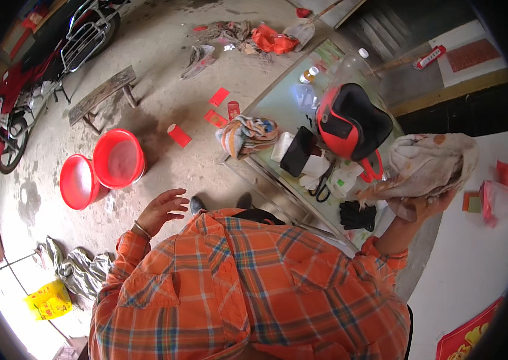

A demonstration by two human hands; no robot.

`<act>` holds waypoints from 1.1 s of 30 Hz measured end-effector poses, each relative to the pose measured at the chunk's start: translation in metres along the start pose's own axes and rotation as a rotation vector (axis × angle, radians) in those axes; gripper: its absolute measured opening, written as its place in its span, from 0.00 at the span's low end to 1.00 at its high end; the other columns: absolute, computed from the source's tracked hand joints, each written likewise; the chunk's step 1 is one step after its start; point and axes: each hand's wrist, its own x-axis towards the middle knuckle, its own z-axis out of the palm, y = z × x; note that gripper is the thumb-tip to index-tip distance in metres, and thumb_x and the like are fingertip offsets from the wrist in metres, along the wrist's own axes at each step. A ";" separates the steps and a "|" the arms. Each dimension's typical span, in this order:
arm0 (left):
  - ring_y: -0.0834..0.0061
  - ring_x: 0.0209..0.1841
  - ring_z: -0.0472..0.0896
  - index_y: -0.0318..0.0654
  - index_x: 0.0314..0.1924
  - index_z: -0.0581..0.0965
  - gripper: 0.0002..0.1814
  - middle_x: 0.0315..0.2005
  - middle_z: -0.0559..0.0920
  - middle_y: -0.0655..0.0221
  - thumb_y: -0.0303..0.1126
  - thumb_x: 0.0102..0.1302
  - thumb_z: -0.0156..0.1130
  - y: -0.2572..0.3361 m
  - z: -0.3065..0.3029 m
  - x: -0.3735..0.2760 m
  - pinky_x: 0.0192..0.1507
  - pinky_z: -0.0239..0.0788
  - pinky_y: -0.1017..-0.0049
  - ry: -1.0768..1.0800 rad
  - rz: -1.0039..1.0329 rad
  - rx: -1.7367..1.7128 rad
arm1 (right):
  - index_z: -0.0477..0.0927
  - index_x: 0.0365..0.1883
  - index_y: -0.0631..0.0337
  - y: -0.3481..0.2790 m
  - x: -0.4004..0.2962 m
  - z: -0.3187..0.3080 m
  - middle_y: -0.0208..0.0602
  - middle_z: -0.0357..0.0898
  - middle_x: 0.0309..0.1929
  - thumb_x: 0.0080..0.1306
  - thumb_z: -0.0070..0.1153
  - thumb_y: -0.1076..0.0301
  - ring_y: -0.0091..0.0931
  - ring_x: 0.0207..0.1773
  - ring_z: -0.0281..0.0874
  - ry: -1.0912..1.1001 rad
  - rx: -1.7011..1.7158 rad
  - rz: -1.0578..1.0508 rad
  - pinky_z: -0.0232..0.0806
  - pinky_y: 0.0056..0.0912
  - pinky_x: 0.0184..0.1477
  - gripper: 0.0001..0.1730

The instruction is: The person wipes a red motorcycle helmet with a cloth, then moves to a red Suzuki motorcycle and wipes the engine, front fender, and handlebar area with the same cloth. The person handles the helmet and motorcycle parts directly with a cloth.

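Observation:
My right hand (425,207) grips a crumpled, pale stained towel (434,164) at the right, raised beside the table. My left hand (162,211) is on the left, fingers apart, with nothing in it. A glass-topped table (276,85) holds a red and black helmet (355,121), a striped towel (249,135) at its corner, a black smartphone (299,151) and scissors (323,185). A black glove (357,216) lies near the table edge, close to my right forearm.
Two red buckets (119,158) stand on the concrete floor to the left, near a wooden bench (103,95) and a red motorcycle (15,90). Red envelopes (179,135) lie scattered on the floor. Beyond them is a heap of debris (231,33) beside a shovel (300,31).

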 end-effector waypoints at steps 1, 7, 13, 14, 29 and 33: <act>0.75 0.47 0.73 0.39 0.58 0.66 0.24 0.46 0.75 0.66 0.39 0.63 0.54 -0.003 -0.003 -0.004 0.48 0.67 0.73 0.012 0.006 0.000 | 0.63 0.58 0.68 0.004 0.003 0.011 0.48 0.66 0.54 0.30 0.73 0.48 0.37 0.57 0.64 -0.020 -0.016 0.002 0.60 0.43 0.57 0.57; 0.77 0.44 0.75 0.39 0.55 0.69 0.21 0.43 0.76 0.67 0.36 0.63 0.54 -0.009 0.004 -0.001 0.46 0.69 0.76 0.129 0.133 -0.069 | 0.62 0.58 0.68 0.036 0.013 0.016 0.48 0.66 0.54 0.29 0.74 0.48 0.37 0.58 0.64 -0.095 -0.136 -0.020 0.60 0.43 0.58 0.59; 0.73 0.42 0.77 0.38 0.54 0.69 0.19 0.43 0.77 0.65 0.34 0.64 0.53 -0.014 0.015 -0.019 0.46 0.70 0.73 0.320 0.192 -0.147 | 0.62 0.58 0.67 0.082 0.060 0.015 0.48 0.66 0.55 0.28 0.75 0.47 0.37 0.58 0.64 -0.297 -0.344 -0.771 0.60 0.43 0.58 0.60; 0.73 0.42 0.77 0.38 0.54 0.69 0.19 0.43 0.77 0.65 0.34 0.63 0.53 -0.023 0.013 -0.024 0.46 0.70 0.73 0.355 0.173 -0.152 | 0.62 0.58 0.67 0.093 0.066 0.019 0.48 0.66 0.55 0.28 0.76 0.47 0.37 0.58 0.64 -0.367 -0.354 -0.945 0.60 0.43 0.58 0.61; 0.78 0.39 0.77 0.39 0.51 0.72 0.16 0.38 0.79 0.69 0.33 0.64 0.52 -0.012 0.060 0.017 0.43 0.69 0.77 0.401 0.079 -0.025 | 0.72 0.46 0.75 0.049 0.069 0.058 0.40 0.74 0.46 0.53 0.61 0.78 0.27 0.46 0.73 -0.161 -0.157 -0.141 0.66 0.28 0.49 0.22; 0.78 0.39 0.77 0.39 0.51 0.72 0.16 0.38 0.79 0.69 0.33 0.64 0.52 -0.015 0.056 0.019 0.42 0.69 0.77 0.383 0.080 -0.041 | 0.72 0.47 0.73 0.047 0.076 0.045 0.41 0.74 0.47 0.52 0.63 0.75 0.26 0.47 0.72 -0.101 -0.059 -0.037 0.64 0.28 0.49 0.23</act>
